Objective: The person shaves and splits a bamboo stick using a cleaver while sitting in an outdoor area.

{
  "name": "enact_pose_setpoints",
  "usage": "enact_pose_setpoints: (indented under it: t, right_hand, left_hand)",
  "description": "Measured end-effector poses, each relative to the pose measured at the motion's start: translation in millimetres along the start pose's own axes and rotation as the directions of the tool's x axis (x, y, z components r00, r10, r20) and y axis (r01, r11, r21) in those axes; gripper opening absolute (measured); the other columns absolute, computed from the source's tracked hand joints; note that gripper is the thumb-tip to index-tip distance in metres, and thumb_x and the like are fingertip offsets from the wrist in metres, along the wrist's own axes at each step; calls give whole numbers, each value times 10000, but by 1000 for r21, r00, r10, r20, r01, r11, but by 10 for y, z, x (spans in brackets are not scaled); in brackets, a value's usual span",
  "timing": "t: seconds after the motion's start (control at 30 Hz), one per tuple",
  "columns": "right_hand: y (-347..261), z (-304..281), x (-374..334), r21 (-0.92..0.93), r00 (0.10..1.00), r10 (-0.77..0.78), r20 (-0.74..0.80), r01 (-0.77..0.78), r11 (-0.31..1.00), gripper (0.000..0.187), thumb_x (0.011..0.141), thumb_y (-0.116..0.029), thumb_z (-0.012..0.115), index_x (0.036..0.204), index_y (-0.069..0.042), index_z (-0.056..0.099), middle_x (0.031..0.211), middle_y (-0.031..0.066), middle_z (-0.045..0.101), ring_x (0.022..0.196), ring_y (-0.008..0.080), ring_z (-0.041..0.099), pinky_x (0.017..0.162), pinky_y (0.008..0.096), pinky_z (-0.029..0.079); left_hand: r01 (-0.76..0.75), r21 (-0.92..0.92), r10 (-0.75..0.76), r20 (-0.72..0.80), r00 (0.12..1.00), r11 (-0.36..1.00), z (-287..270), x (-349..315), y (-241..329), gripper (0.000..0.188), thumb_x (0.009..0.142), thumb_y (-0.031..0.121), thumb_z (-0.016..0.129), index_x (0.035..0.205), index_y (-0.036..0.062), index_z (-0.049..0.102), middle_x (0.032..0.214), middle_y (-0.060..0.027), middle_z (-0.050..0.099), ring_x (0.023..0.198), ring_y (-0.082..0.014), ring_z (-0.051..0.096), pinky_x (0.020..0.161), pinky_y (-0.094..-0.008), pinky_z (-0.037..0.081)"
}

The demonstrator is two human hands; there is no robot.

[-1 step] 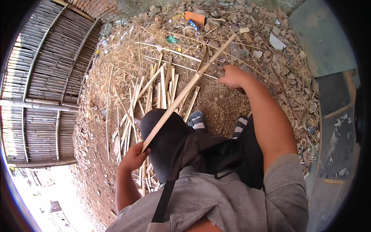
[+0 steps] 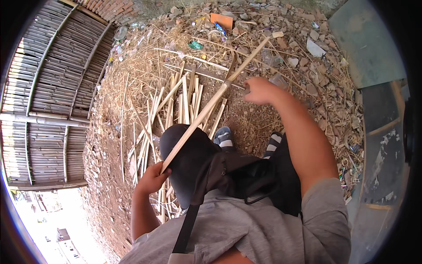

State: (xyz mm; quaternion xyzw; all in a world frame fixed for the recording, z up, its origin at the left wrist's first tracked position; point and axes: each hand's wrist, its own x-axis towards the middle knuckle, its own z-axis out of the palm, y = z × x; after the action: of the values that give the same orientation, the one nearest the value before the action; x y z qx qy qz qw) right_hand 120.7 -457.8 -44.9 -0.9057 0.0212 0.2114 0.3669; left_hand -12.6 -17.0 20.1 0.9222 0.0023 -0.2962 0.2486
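While the left hand [image 2: 152, 178] grips bamboo [image 2: 198, 120], the right [image 2: 261, 91] holds a knife [image 2: 207, 75]

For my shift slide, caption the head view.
Left hand grips one long pale strip; right hand holds a blade-like tool crossing it in view.

from over here I've got the left hand [image 2: 152, 178] gripping, left forearm [image 2: 143, 211] angled up, right arm [image 2: 303, 136] stretched forward, right hand [image 2: 262, 90] curled tight
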Motion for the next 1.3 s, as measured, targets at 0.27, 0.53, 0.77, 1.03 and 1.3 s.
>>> enact_pose_setpoints:
  t: [0.27, 0.53, 0.77, 1.03, 1.3]
  right_hand:
    - [237, -41, 33, -163, 976, -212, 42, 216, 963, 531, 793, -350, 780, 1196, -22, 667, 1018, 172, 723, 985, 316, 695, 867, 427, 539]
    - [73, 34, -60, -125, 982, -183, 44, 187, 974, 615, 810, -337, 784, 1290, 7, 609, 1092, 193, 702, 969, 301, 695, 857, 440, 533]
    - [495, -114, 113, 334, 997, -58, 57, 35, 942, 348, 834, -312, 786, 906, -5, 638, 754, 96, 669, 699, 210, 655, 668, 366, 523]
    - [6, 63, -69, 19, 988, -157, -3, 157, 987, 463, 794, -303, 785, 1116, 5, 659, 919, 157, 711, 874, 284, 694, 780, 394, 535]
    - [411, -123, 42, 156, 994, -17, -107, 34, 987, 634, 797, -376, 797, 1258, 28, 630, 1050, 204, 712, 994, 330, 692, 876, 417, 536]
  left_hand:
    - [-77, -170, 90, 72, 993, 982, 49, 64, -220, 278, 984, 214, 668, 1192, 33, 636, 851, 35, 588, 788, -82, 487, 712, -279, 439]
    - [-13, -88, 19, 74, 997, 996, -8, 9, 46, 207, 979, 186, 660, 1086, 10, 645, 806, 28, 593, 767, -83, 497, 707, -293, 448]
    - [-81, -160, 87, 29, 996, 984, 52, 75, -214, 205, 967, 215, 675, 1032, 23, 645, 738, 16, 566, 708, -84, 484, 654, -303, 433]
    - [25, -111, -14, 98, 995, 994, 0, 68, -103, 248, 967, 202, 660, 1131, 16, 663, 871, 12, 593, 828, -117, 524, 778, -307, 457]
    - [-63, -235, 76, 46, 996, 970, 59, 76, -244, 254, 966, 198, 670, 1135, 10, 657, 794, 12, 622, 748, -83, 514, 699, -290, 451]
